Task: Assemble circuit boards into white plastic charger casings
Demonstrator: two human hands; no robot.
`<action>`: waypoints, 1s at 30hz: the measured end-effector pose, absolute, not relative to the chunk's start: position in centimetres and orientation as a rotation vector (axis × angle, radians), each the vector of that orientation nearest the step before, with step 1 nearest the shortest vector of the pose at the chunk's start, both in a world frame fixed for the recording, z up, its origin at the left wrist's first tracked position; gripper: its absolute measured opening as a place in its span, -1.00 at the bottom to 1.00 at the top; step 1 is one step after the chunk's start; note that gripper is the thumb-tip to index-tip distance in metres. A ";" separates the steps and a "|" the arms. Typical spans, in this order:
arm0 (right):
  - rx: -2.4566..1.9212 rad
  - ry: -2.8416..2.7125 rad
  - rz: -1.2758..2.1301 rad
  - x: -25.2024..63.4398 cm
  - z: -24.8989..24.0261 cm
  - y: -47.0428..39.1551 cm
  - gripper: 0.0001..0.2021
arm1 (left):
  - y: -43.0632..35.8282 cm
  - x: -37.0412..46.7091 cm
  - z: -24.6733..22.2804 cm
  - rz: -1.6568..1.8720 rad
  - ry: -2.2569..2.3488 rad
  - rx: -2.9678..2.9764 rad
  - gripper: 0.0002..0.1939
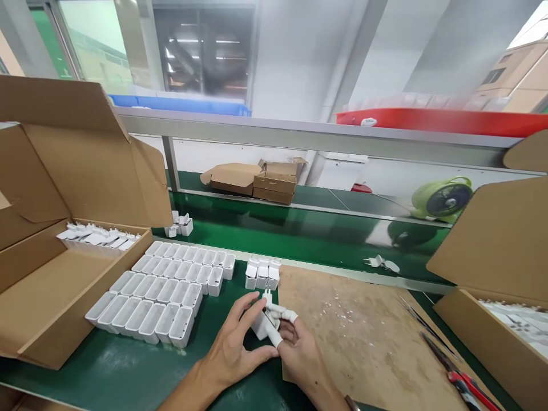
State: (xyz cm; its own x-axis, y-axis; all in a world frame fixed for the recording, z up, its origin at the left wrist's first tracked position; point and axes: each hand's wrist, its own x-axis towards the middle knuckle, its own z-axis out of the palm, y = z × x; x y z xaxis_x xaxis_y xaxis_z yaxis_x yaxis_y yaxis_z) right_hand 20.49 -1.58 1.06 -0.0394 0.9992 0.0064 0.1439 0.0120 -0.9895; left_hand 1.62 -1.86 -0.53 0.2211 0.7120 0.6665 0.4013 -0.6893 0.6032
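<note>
A small white plug housing (262, 326) with a pronged plug top (268, 295) is between both hands, above the green table just left of the brown board. My left hand (233, 342) pinches it from the left, fingertips at its upper side and thumb below. My right hand (299, 351), with white coverings on its thumb and a finger, grips it from the right. The fingers partly hide the piece. Left of the hands stand rows of open white plastic housings (145, 288). Just beyond the hands sits a small group of white housings with plug tops (262, 274).
An open cardboard box (55, 337) holding white plug parts (100, 236) stands left; another box (496, 337) stands right. On the brown board (363, 337) lie tweezers (428, 325) and red-handled pliers (460, 374). A metal shelf (317, 130) spans the back, near a green fan (443, 198).
</note>
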 end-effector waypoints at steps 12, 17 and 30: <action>-1.426 -1.807 0.965 22.1 1.7 -0.8 -0.39 | -2.2 1.9 -0.4 1.484 1.166 2.778 -0.59; -1.293 -1.850 1.086 23.0 3.1 1.3 -0.57 | -2.0 2.7 -1.7 1.421 1.289 2.703 -0.62; -1.496 -2.082 0.478 26.0 0.8 6.5 -0.66 | 2.8 -1.8 6.0 1.087 1.445 2.068 -0.60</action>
State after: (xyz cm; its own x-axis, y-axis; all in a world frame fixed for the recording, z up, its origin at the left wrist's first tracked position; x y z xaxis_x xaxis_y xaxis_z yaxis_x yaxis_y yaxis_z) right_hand 25.97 6.52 0.76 -0.2485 0.9454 0.2107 0.7590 0.3252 -0.5640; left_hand -1.79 2.84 5.96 0.1669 0.9137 0.3705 0.6093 -0.3910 0.6898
